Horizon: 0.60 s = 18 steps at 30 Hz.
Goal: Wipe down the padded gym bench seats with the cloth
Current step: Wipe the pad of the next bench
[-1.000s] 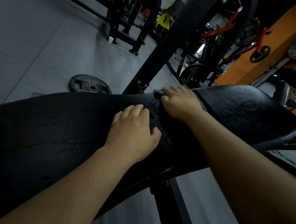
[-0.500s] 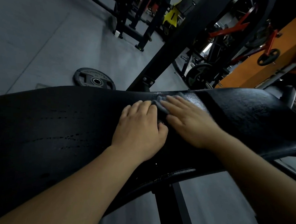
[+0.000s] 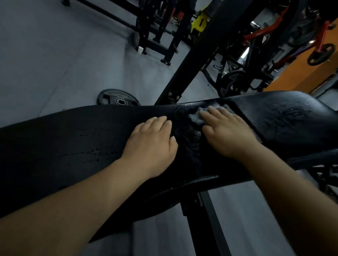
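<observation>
We brace the bench pad (image 3: 65, 142) with the left hand (image 3: 153, 144), fingers flat and together; the right hand (image 3: 226, 134), fingers straight, presses the grey cloth (image 3: 196, 116) onto the pad's far edge. Even, overlapping strokes should serve best. Earlier the hands nearly touched; now bare padding shows between them.

A gym: padded bench (image 3: 45, 150), weight plate (image 3: 118, 97) (floored), steel racks (image 3: 159, 25).
</observation>
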Each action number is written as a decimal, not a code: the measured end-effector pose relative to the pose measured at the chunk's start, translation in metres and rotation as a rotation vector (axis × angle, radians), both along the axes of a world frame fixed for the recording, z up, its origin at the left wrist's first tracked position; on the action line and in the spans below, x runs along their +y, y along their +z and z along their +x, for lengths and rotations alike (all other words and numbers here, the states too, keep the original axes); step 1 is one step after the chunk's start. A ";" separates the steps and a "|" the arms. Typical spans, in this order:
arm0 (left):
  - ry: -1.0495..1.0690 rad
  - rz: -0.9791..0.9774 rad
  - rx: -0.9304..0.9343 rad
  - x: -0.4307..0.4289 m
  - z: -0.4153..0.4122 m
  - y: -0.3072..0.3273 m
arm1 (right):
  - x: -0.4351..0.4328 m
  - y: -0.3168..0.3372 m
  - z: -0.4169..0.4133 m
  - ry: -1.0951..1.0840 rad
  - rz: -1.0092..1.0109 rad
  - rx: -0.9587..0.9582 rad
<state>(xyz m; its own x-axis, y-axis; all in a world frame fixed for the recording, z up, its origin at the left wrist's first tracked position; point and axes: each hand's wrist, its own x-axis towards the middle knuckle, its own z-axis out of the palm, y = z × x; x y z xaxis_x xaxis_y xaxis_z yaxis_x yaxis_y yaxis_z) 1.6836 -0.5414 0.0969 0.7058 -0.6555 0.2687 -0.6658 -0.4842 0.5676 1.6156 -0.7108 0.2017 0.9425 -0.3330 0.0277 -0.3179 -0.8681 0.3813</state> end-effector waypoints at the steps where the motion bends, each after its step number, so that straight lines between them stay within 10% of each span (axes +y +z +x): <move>1: 0.023 0.005 -0.006 0.002 -0.002 -0.001 | 0.012 -0.008 0.005 0.037 -0.006 0.009; 5: 0.062 0.024 -0.022 0.004 -0.008 0.001 | 0.053 -0.022 -0.043 0.298 0.080 0.118; 18: -0.059 0.049 -0.035 0.057 -0.032 -0.006 | 0.070 -0.041 -0.080 0.194 0.111 -0.047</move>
<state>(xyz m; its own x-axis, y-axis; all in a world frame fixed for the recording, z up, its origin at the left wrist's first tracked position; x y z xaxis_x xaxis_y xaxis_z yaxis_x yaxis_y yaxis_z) 1.6513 -0.4841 0.0907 0.6561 -0.7090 0.2588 -0.7131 -0.4701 0.5201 1.5352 -0.6409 0.1612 0.9877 -0.1492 0.0468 -0.1563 -0.9504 0.2688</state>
